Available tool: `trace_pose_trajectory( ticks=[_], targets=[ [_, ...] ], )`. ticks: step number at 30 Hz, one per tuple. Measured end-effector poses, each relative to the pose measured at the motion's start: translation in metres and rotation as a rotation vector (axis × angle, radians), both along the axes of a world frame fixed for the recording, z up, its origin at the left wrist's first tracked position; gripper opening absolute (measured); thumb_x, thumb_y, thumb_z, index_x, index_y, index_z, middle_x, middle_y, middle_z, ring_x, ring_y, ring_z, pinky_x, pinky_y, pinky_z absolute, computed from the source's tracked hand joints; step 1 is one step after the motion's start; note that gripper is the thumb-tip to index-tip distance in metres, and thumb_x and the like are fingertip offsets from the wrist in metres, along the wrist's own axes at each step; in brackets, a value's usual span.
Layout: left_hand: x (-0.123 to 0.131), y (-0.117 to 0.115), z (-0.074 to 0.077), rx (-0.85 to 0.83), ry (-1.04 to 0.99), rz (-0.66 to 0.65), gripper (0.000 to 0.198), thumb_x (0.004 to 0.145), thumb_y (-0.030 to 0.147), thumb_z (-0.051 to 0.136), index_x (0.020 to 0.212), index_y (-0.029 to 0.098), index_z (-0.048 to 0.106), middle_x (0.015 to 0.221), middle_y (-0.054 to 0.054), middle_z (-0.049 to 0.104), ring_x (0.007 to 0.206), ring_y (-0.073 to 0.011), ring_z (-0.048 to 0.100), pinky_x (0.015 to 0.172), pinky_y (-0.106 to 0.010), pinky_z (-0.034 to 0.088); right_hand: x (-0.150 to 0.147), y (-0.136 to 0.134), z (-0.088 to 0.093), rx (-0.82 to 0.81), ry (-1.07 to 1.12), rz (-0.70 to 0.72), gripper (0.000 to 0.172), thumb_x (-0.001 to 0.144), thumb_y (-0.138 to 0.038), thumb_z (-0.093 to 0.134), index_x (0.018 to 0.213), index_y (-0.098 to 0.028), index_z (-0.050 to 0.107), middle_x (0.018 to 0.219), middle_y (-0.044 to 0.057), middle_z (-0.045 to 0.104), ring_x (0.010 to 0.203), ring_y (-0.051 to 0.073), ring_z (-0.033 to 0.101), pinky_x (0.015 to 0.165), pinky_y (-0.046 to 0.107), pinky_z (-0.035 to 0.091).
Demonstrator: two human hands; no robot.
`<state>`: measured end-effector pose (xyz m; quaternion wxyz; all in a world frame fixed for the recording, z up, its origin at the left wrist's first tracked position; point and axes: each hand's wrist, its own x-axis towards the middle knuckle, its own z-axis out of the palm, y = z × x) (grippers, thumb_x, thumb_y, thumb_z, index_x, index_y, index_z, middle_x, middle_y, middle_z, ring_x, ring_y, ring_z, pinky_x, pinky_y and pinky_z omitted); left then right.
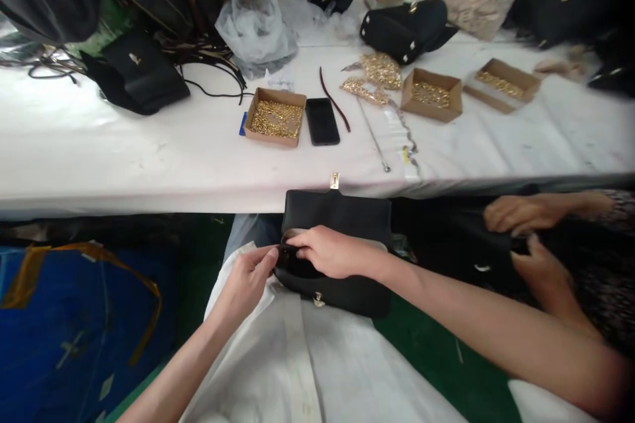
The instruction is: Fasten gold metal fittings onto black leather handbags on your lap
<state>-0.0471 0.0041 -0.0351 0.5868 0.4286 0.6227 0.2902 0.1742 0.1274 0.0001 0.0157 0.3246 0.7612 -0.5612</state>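
One left hand point(252, 274): you pinch the black bag point(354, 296) at its left end
Right hand point(331, 251): in its opening, grip unclear
Long axis: across you, flap point(340, 213) toward the desk point(149, 165)

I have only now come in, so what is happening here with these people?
A person has an open black bag on their lap, its flap laid back toward the white table. The left hand grips the bag's left end while the right hand reaches inside. On the table lie a phone and a box of small gold-coloured pieces. Nearby, another person's hands are on a black item.
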Motion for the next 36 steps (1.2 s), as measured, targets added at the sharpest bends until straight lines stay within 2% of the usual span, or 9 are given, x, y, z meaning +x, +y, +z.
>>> trace_pose_trajectory(
  ticks=[4,9,11,13,16,22,26,30,36],
  targets=[
    [0.0,-0.004,-0.011,-0.123,-0.162,0.149,0.068,0.109,0.067,0.063,0.154,0.017,0.074,0.108,-0.008,0.079,0.112,-0.0324,0.073,0.096,-0.041,0.064,-0.008,0.005,-0.002,-0.002,0.007,0.054,0.025,0.103,-0.009,0.061,0.099,-0.022,0.081,0.104,0.004,0.081,0.094,0.023,0.074,0.087,0.033,0.052],
    [-0.003,-0.002,-0.013,-0.105,-0.124,0.122,0.069,0.11,0.067,0.058,0.155,0.017,0.074,0.107,-0.008,0.083,0.11,-0.0365,0.074,0.098,-0.044,0.063,-0.014,0.003,-0.003,0.136,-0.063,0.144,0.03,0.099,0.0,0.057,0.107,-0.022,0.077,0.098,0.004,0.079,0.079,0.02,0.07,0.071,0.033,0.043],
    [-0.006,0.0,-0.015,-0.083,-0.137,0.128,0.068,0.111,0.066,0.058,0.156,0.016,0.074,0.121,-0.01,0.084,0.123,-0.0393,0.072,0.107,-0.047,0.061,-0.017,0.006,-0.005,0.119,-0.076,0.141,0.029,0.103,-0.003,0.058,0.112,-0.022,0.078,0.104,0.005,0.08,0.086,0.022,0.073,0.076,0.033,0.047],
    [-0.007,0.002,-0.019,-0.07,-0.182,0.151,0.066,0.113,0.063,0.057,0.157,0.017,0.073,0.141,-0.011,0.08,0.142,-0.0406,0.065,0.12,-0.048,0.056,-0.019,0.014,-0.011,0.024,-0.046,0.123,0.027,0.109,-0.012,0.058,0.118,-0.023,0.081,0.12,0.006,0.082,0.106,0.025,0.076,0.093,0.034,0.053],
    [-0.008,0.006,-0.027,-0.098,-0.297,0.193,0.058,0.115,0.059,0.057,0.159,0.024,0.071,0.158,-0.006,0.071,0.159,-0.0369,0.053,0.132,-0.048,0.047,-0.021,0.028,-0.025,-0.137,-0.026,0.032,0.027,0.115,-0.027,0.057,0.124,-0.023,0.083,0.131,0.003,0.082,0.121,0.026,0.075,0.107,0.037,0.052],
    [-0.01,0.018,-0.026,-0.204,-0.415,0.251,0.049,0.115,0.053,0.057,0.155,0.03,0.074,0.157,-0.004,0.072,0.156,-0.0377,0.057,0.128,-0.053,0.05,-0.027,0.046,-0.045,-0.18,-0.067,0.047,0.03,0.11,-0.039,0.062,0.114,-0.021,0.085,0.111,0.004,0.082,0.101,0.025,0.072,0.091,0.035,0.051],
    [-0.012,0.014,-0.031,-0.249,-0.464,0.266,0.048,0.116,0.055,0.056,0.158,0.037,0.071,0.163,-0.003,0.067,0.155,-0.0379,0.057,0.128,-0.059,0.048,-0.028,0.044,-0.045,-0.26,-0.126,0.027,0.047,0.11,-0.058,0.059,0.084,-0.02,0.068,0.072,-0.003,0.055,0.065,0.015,0.044,0.064,0.032,0.034],
    [-0.008,0.006,-0.046,-0.201,-0.543,0.301,0.049,0.116,0.055,0.06,0.159,0.035,0.071,0.164,-0.003,0.066,0.154,-0.0352,0.057,0.132,-0.053,0.045,-0.031,0.038,-0.04,-0.327,-0.162,0.0,0.064,0.105,-0.075,0.058,0.074,-0.022,0.04,0.068,-0.005,0.035,0.063,0.013,0.029,0.059,0.033,0.023],
    [-0.007,0.0,-0.057,-0.11,-0.423,0.259,0.049,0.117,0.058,0.055,0.159,0.037,0.071,0.144,-0.004,0.075,0.142,-0.0319,0.063,0.129,-0.048,0.046,-0.037,0.032,-0.041,-0.31,-0.208,-0.028,0.063,0.104,-0.07,0.061,0.072,-0.022,0.038,0.065,-0.005,0.034,0.061,0.013,0.029,0.059,0.034,0.02]
  ],
)
